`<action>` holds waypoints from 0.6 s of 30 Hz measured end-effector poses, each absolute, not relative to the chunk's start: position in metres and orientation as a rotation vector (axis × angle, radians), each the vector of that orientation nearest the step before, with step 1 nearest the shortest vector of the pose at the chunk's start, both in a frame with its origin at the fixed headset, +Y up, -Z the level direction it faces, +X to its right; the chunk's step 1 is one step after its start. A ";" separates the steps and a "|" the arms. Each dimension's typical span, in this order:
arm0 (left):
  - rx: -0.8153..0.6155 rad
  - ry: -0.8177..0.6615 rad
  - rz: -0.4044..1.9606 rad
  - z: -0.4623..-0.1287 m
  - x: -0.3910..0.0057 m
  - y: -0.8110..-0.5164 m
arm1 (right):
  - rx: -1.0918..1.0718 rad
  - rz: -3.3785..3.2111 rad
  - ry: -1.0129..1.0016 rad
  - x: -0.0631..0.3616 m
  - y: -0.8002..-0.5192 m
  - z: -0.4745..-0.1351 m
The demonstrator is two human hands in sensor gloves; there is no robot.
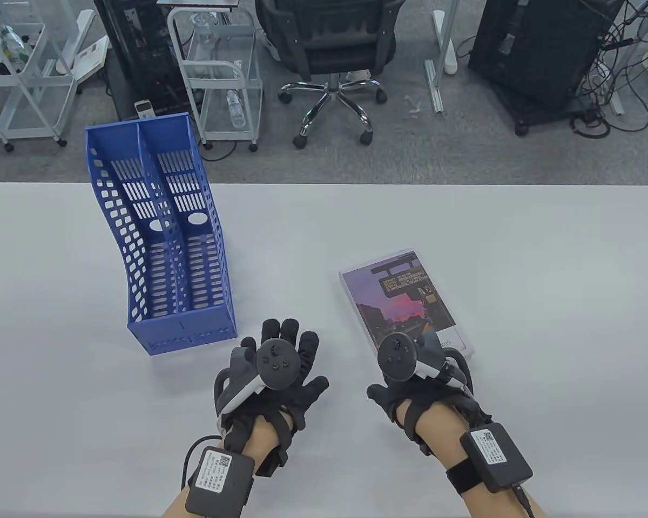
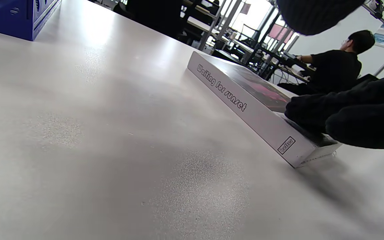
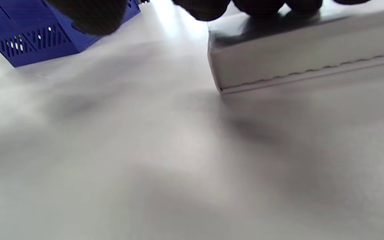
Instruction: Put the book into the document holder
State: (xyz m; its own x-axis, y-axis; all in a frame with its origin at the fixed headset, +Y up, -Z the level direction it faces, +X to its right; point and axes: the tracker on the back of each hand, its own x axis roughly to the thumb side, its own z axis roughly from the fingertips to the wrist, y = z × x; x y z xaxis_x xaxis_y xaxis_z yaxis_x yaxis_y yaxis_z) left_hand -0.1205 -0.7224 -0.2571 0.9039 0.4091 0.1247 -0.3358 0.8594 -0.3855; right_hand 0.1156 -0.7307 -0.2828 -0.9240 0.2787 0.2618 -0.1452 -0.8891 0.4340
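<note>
The book (image 1: 402, 299) lies flat on the white table (image 1: 545, 259), cover up, with a sunset picture; its white spine shows in the left wrist view (image 2: 242, 106). My right hand (image 1: 410, 377) rests its fingertips (image 3: 262, 6) on the cover at the near end of the book (image 3: 298, 56); the thumb stays off it, to the left. My left hand (image 1: 272, 377) lies flat with fingers spread, holding nothing, between the book and the holder. The blue two-slot document holder (image 1: 162, 237) stands upright at the left, its open top facing up.
The table's far edge runs across the table view, with an office chair (image 1: 329, 48), white carts (image 1: 221, 70) and black cabinets (image 1: 545, 48) on the floor beyond. A seated person (image 2: 338, 66) shows in the left wrist view.
</note>
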 end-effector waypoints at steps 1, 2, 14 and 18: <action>-0.368 -0.208 0.399 -0.257 -0.120 -0.722 | 0.455 2.786 0.556 0.120 -0.725 -0.284; -0.371 -0.209 0.403 -0.257 -0.120 -0.723 | 0.438 2.773 0.507 0.124 -0.721 -0.286; -0.657 -0.312 0.637 -0.248 -0.074 -0.737 | -0.101 2.663 0.324 0.236 -0.743 -0.320; -0.776 -0.344 0.574 -0.249 -0.050 -0.739 | -0.145 2.522 0.371 0.247 -0.749 -0.318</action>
State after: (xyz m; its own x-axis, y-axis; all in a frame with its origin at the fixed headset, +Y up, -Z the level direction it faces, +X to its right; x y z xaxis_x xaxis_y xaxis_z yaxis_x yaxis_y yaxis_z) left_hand -0.0497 -0.7390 -0.2488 0.7949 0.6009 0.0833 -0.3561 0.5733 -0.7379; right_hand 0.2470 -0.7493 -0.3185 -0.8263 0.5327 -0.1832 -0.5629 -0.7934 0.2317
